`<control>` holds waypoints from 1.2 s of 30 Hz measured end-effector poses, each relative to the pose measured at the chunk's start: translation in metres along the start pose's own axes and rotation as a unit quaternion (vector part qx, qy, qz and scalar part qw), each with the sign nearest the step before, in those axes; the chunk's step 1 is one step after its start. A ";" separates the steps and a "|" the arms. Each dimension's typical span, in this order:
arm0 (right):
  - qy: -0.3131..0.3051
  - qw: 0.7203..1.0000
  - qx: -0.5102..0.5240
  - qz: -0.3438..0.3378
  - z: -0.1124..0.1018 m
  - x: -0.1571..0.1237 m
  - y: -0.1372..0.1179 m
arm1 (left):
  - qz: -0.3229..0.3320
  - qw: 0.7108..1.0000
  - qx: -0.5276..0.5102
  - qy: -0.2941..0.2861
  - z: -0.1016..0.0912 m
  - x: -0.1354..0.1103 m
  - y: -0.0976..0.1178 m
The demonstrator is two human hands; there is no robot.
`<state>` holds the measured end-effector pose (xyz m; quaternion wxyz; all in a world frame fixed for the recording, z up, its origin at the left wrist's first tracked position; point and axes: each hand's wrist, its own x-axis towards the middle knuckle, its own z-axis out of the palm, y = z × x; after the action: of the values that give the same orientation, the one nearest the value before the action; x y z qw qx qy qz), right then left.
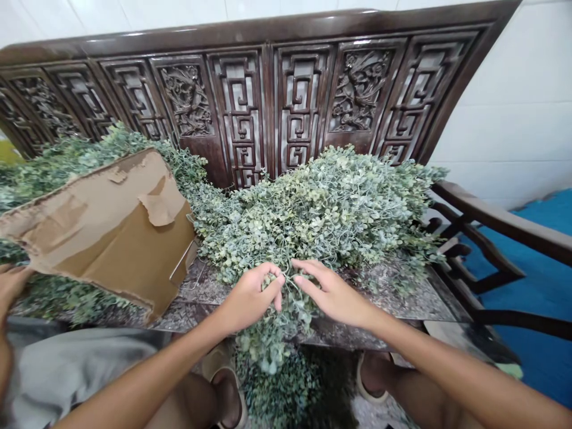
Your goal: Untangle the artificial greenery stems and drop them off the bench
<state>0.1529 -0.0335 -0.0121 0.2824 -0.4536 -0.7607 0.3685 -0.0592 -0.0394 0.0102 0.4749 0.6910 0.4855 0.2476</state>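
A large heap of pale green artificial leaf sprigs lies on the bench in front of me. My left hand is closed, with thumb and fingers pinched on a thin green stem at the front of the heap. Beside it, my right hand has its thumb and forefinger apart around the stems; whether they touch one cannot be made out. Below both hands, a leafy bunch hangs over the bench's front edge.
A torn cardboard piece with a metal wire lies on more greenery at left. Another person's hand is at the far left. The carved wooden bench has an armrest at right. More greenery sits on the floor between my feet.
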 end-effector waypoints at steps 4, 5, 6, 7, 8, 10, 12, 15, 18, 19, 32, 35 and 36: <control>0.157 0.978 -0.118 -0.070 0.005 -0.010 -0.018 | -0.009 0.998 0.009 0.054 0.002 0.003 -0.003; 0.160 0.971 -0.150 -0.097 0.006 -0.012 -0.022 | -0.011 0.998 0.000 0.057 0.002 0.004 -0.004; 0.146 0.966 -0.177 -0.120 0.007 -0.013 -0.026 | -0.012 0.998 -0.012 0.056 0.003 0.005 -0.005; 0.124 0.963 -0.198 -0.133 0.008 -0.014 -0.028 | -0.013 0.998 -0.025 0.053 0.004 0.006 -0.006; 0.101 0.963 -0.209 -0.134 0.010 -0.014 -0.030 | -0.013 0.998 -0.036 0.049 0.005 0.007 -0.007; 0.073 0.969 -0.205 -0.114 0.011 -0.011 -0.028 | -0.012 0.998 -0.046 0.044 0.006 0.008 -0.008; 0.069 0.978 -0.177 -0.087 0.011 -0.006 -0.023 | -0.013 0.998 -0.037 0.040 0.007 0.009 -0.007; 0.071 0.987 -0.134 -0.054 0.009 0.001 -0.017 | -0.013 0.999 -0.033 0.030 0.009 0.007 -0.004; 0.039 0.994 -0.083 -0.056 0.008 0.005 -0.015 | -0.018 0.999 -0.043 0.010 0.009 0.004 0.001; 0.028 0.996 -0.060 -0.061 0.008 0.005 -0.014 | -0.018 0.999 -0.041 0.005 0.009 0.003 0.002; -0.023 0.992 -0.018 -0.125 -0.010 0.008 -0.008 | 0.027 0.991 0.092 0.098 0.004 -0.003 0.000; -0.013 0.995 -0.016 -0.097 -0.010 0.008 -0.010 | 0.084 0.991 0.086 0.061 0.005 -0.004 0.002; -0.016 0.996 -0.009 -0.090 -0.010 0.007 -0.010 | 0.092 0.991 0.080 0.058 0.005 -0.003 0.002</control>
<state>0.1525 -0.0271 0.0025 0.2984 -0.3803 -0.8060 0.3418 -0.0558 -0.0448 0.0098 0.3643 0.7529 0.4651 0.2899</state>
